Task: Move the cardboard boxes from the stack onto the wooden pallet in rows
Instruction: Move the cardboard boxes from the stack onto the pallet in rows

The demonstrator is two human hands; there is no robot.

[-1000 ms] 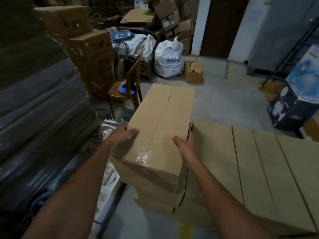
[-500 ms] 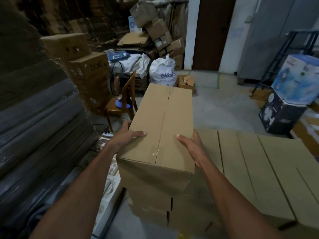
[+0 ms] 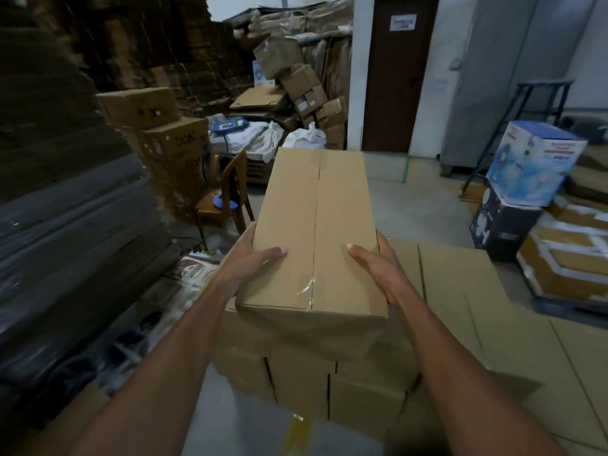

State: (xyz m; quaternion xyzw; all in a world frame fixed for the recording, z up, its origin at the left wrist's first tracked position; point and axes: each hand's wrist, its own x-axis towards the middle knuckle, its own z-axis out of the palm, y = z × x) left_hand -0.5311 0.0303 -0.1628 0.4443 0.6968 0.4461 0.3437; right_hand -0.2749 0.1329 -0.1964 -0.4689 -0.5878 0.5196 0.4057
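Note:
I hold a long plain cardboard box point(image 3: 316, 232) with a taped centre seam, lifted clear above the stack. My left hand point(image 3: 250, 261) grips its left side, thumb on top. My right hand point(image 3: 378, 264) grips its right side in the same way. Below and to the right lies the stack of matching cardboard boxes point(image 3: 460, 291), with several laid side by side. No wooden pallet shows in this view.
Dark wrapped flat cardboard point(image 3: 65, 225) is piled high on the left. A wooden chair point(image 3: 227, 199) and printed cartons point(image 3: 164, 146) stand ahead left. Fan boxes point(image 3: 526, 179) and a metal stand point(image 3: 526, 110) are at the right. Bare concrete floor point(image 3: 421, 205) leads to a brown door point(image 3: 394, 77).
The box has risen off the stack and turned to point straight ahead. Both hands have slid to its sides. My view has tilted up.

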